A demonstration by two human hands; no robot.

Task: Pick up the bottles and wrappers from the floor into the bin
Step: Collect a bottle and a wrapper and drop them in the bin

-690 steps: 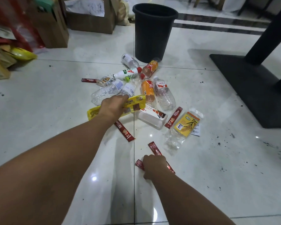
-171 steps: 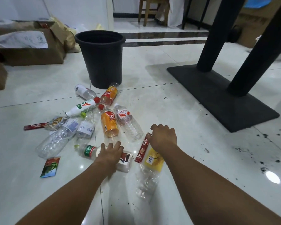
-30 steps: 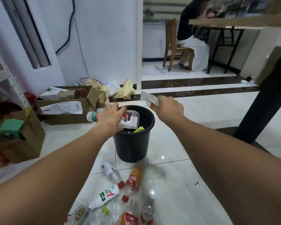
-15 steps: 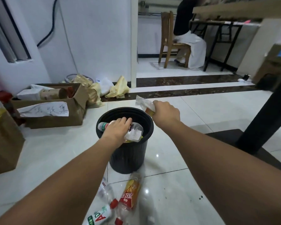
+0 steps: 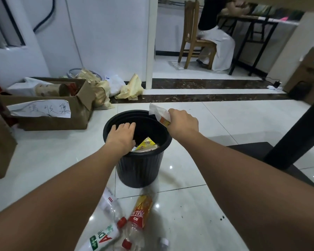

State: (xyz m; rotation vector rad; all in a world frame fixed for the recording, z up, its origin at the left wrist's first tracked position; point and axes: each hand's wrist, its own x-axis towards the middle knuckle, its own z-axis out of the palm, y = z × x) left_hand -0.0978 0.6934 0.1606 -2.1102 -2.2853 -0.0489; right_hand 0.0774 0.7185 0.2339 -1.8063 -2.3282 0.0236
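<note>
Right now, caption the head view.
Left hand open over the bin; right hand holds a wrapper above its rim.

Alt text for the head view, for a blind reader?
The right hand grips a white wrapper over a black bin; the empty left hand hovers open above a yellow wrapper inside. Nearby, bottles lie on the floor.

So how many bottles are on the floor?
3 plainly: clear bottle, orange-label bottle and white bottle, all in front of the bin. Caps at the frame's bottom suggest more.
</note>
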